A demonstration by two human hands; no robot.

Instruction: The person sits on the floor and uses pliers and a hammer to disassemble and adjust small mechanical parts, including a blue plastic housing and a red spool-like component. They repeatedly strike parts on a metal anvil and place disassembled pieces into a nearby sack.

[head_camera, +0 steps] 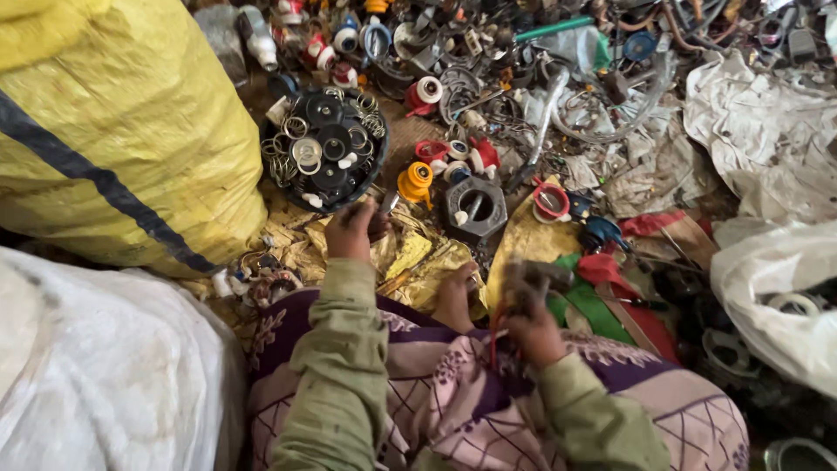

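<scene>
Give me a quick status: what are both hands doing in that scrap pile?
Left hand gripping a small metal piece beside the round tray of rings. Right hand holding a hammer. Loose scrap parts crowd all around.

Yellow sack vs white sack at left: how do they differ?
The yellow sack has a dark stripe running across it; the white sack is plain. The yellow sack lies farther from the person, beside the round black tray of rings; the white sack sits against the person's left sleeve. Both are bulging and full.

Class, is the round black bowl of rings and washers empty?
No, the black bowl is full of metal rings and dark discs.
</scene>
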